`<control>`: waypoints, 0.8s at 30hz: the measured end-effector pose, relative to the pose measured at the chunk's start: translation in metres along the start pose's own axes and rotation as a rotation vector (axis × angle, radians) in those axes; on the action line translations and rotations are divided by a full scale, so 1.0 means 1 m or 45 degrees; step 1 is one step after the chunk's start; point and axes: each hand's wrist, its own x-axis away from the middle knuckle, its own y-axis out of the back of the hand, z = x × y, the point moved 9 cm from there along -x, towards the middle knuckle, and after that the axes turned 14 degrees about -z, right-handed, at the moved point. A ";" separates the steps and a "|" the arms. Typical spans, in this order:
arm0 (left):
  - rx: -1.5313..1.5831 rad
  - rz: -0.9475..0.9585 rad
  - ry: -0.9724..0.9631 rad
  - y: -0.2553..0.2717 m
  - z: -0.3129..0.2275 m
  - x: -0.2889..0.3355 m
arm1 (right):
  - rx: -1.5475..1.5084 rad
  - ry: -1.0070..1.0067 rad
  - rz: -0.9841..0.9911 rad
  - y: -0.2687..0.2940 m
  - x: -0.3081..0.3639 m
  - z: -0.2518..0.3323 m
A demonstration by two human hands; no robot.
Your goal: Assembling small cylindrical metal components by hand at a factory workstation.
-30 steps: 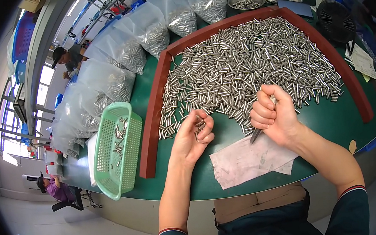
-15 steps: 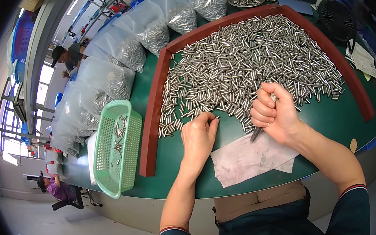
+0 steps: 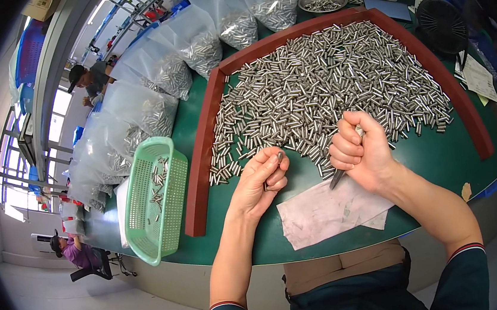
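My left hand (image 3: 261,179) is closed at the near left edge of a heap of small metal pins (image 3: 325,82). Its thumb and forefinger pinch a small dark metal piece that looks like one of the pins, mostly hidden by the fingers. To the right, my right hand (image 3: 360,151) makes a fist around a slim dark pointed tool (image 3: 337,179). The tool's tip sticks out below the fist, and its kind cannot be made out. Under that tip lies a stained pinkish-white cloth (image 3: 320,214) on the green table (image 3: 269,245).
A dark red wooden frame (image 3: 203,177) borders the heap. Left of it stands a light green plastic basket (image 3: 170,213) with a few pins inside. Clear bags of pins (image 3: 172,72), a metal bowl (image 3: 322,2) and a black fan (image 3: 442,24) line the back. Two people sit at the left.
My left hand has drawn slightly back from the heap and turned, so its curled fingers and pinch now show. My right hand has barely moved.
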 end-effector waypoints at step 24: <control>-1.752 0.001 -0.618 -0.044 0.012 0.031 | 0.088 0.269 0.073 -0.012 0.012 0.008</control>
